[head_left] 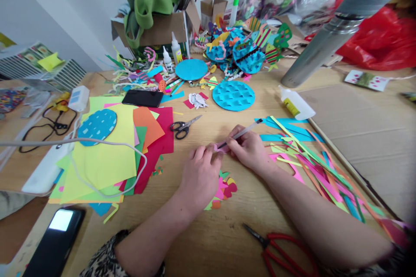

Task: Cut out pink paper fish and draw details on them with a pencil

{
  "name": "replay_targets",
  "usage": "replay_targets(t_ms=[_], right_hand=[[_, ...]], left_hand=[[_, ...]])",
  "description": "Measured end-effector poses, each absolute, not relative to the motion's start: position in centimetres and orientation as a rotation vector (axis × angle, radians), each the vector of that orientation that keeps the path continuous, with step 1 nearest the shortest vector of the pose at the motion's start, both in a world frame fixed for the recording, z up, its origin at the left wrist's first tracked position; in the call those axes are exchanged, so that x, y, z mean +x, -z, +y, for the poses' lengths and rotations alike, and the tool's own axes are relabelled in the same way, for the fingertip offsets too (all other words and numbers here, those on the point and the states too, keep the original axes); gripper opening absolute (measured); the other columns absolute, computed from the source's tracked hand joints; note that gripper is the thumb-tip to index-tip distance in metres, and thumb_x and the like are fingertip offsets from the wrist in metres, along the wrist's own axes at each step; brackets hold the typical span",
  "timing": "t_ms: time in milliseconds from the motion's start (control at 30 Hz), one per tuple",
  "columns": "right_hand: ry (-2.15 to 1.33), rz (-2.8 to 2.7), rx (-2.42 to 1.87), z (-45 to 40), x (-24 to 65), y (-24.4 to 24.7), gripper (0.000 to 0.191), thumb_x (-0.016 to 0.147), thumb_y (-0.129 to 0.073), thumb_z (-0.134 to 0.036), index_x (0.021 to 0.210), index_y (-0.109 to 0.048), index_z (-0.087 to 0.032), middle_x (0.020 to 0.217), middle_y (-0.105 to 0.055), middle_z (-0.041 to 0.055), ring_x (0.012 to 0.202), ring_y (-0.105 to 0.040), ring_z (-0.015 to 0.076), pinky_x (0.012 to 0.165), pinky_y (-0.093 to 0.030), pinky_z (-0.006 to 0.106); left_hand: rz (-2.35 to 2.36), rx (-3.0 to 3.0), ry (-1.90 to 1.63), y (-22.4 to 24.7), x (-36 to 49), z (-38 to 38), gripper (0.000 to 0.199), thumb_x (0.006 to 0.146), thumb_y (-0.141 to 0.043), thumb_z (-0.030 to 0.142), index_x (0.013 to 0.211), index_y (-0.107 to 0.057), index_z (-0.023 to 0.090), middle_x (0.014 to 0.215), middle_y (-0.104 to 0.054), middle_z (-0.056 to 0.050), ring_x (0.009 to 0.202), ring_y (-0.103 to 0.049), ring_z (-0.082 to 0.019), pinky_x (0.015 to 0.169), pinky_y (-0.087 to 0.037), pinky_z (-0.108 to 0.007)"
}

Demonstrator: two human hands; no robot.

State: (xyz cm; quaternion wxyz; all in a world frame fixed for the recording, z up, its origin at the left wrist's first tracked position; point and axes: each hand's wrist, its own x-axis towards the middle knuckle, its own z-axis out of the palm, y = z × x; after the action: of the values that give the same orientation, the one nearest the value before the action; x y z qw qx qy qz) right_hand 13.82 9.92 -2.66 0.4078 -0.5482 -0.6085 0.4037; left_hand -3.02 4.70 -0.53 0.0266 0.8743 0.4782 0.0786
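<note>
In my right hand (pixel 245 149) is a slim pen (pixel 245 130) with a translucent barrel, its tip down on a small piece of pink paper (pixel 221 148). My left hand (pixel 202 173) holds that paper on the wooden table, fingers bent over its left edge, and covers part of it. Small cut scraps (pixel 224 190) in pink, red, green and orange lie just below the hands. Black-handled scissors (pixel 185 127) rest to the upper left of my left hand. Red-handled scissors (pixel 279 246) lie near the front edge, between my forearms.
Coloured paper sheets (pixel 107 160) and a looping cable (pixel 143 169) are at left, with a phone (pixel 53 242) in front. Paper strips (pixel 312 160) spread at right beside cardboard (pixel 364 134). A glue bottle (pixel 297 103), steel flask (pixel 328 43) and blue discs (pixel 233 95) stand or lie farther back.
</note>
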Motion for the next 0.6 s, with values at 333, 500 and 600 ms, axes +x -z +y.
replay_targets(t_ms=[333,500,600], right_hand=[[-1.016,-1.558,-1.387,9.86,13.80,2.61,0.011,0.075,-0.057,-0.024,0.066,-0.051,-0.021,0.053,-0.053,-0.0027,0.044,-0.050,0.0121,0.044,-0.036,0.024],[-1.010,-1.543,-1.394,9.90,13.76,2.56,0.011,0.075,-0.057,-0.025,0.066,-0.051,-0.021,0.053,-0.054,-0.0024,0.044,-0.051,0.0124,0.044,-0.037,0.024],[-1.015,-1.559,-1.397,9.86,13.79,2.69,0.010,0.074,-0.057,-0.024,0.068,-0.051,-0.021,0.051,-0.052,-0.0036,0.043,-0.050,0.0122,0.043,-0.035,0.024]], left_hand=[[1.474,2.711,-0.236,0.23,-3.09,4.72,0.038,0.091,-0.050,0.010,0.127,-0.062,0.013,0.131,-0.061,-0.013,0.108,-0.055,-0.028,0.092,-0.051,-0.045],[1.482,2.711,-0.239,0.28,-3.06,4.69,0.038,0.090,-0.051,0.009,0.126,-0.063,0.013,0.130,-0.062,-0.013,0.107,-0.055,-0.028,0.092,-0.051,-0.045],[1.477,2.712,-0.235,0.26,-3.05,4.69,0.038,0.090,-0.051,0.010,0.127,-0.062,0.013,0.131,-0.061,-0.013,0.108,-0.055,-0.028,0.092,-0.050,-0.046]])
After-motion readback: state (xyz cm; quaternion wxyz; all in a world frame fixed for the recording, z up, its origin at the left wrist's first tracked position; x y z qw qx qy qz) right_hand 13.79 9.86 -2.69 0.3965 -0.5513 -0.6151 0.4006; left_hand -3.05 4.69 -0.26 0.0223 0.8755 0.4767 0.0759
